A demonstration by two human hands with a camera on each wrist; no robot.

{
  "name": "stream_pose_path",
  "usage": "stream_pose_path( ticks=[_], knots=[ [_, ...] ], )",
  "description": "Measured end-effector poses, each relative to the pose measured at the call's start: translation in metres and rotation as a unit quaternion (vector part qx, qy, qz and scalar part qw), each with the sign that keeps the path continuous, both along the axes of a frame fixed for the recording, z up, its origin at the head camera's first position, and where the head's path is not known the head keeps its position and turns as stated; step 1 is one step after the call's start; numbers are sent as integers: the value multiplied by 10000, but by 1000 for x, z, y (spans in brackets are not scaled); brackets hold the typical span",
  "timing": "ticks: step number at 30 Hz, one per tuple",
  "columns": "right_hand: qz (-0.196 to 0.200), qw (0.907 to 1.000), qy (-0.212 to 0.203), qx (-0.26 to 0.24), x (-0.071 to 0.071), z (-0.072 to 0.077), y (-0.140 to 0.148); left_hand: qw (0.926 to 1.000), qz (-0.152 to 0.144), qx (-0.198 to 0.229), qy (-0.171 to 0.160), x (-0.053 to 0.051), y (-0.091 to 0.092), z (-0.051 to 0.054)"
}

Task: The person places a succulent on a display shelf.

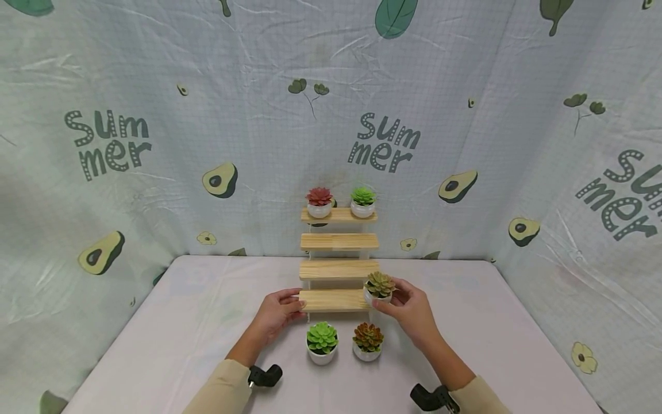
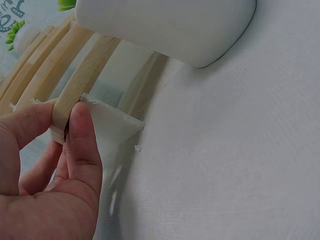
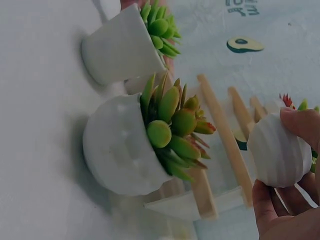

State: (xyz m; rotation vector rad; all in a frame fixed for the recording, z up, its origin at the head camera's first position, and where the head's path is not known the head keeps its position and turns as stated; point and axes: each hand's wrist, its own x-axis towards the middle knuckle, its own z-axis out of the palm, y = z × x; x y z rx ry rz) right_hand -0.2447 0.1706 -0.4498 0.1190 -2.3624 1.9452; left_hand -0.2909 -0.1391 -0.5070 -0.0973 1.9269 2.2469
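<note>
A wooden tiered shelf (image 1: pixel 331 300) with several slats on clear supports stands in the middle of the table. My left hand (image 1: pixel 277 315) pinches the left end of its lowest slat, thumb and fingers round the wood (image 2: pixel 80 85). In my right hand (image 1: pixel 412 312) is a potted succulent (image 1: pixel 380 286) with yellowish-green leaves, held by its ribbed white pot (image 3: pixel 280 152) at the right end of the lowest slat. Whether the pot touches the slat I cannot tell. A red succulent (image 1: pixel 319 201) and a green succulent (image 1: pixel 363 201) sit on the top slat.
In front of the shelf, a bright green succulent (image 1: pixel 322 342) and a reddish-brown succulent (image 1: pixel 368 340) in white pots stand on the white-covered table (image 1: pixel 207 322). A printed cloth (image 1: pixel 269 144) hangs behind and at both sides.
</note>
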Motion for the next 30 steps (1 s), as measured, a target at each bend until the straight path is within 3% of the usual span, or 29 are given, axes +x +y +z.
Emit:
stream_pose_path(
  ticks=[21, 30],
  knots=[
    [120, 9998, 148, 113, -24, 17, -29, 9999, 107, -105, -62, 3, 1, 4],
    [273, 9992, 253, -171, -34, 27, -41, 9998, 33, -145, -121, 2, -1, 4]
  ],
)
